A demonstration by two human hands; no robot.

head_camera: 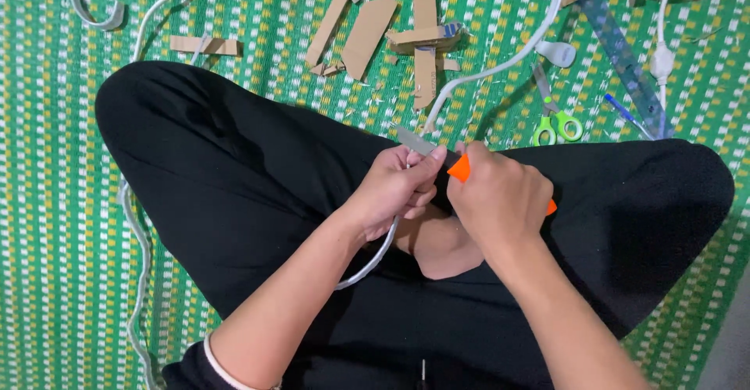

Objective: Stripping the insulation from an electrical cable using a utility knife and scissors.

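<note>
We gripped the grey cable (380, 253) in our left hand (394, 189), just beside our right hand (500, 198), which clasped the orange-handled knife (437, 155), its blade resting across the cable for control.

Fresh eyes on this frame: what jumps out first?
Centre frame, the right hand grips an orange-handled knife, its blade laid against the grey cable pinched in the left hand, above crossed legs in black trousers. Cardboard scraps and green-handled scissors lie beyond on the green woven mat.
</note>
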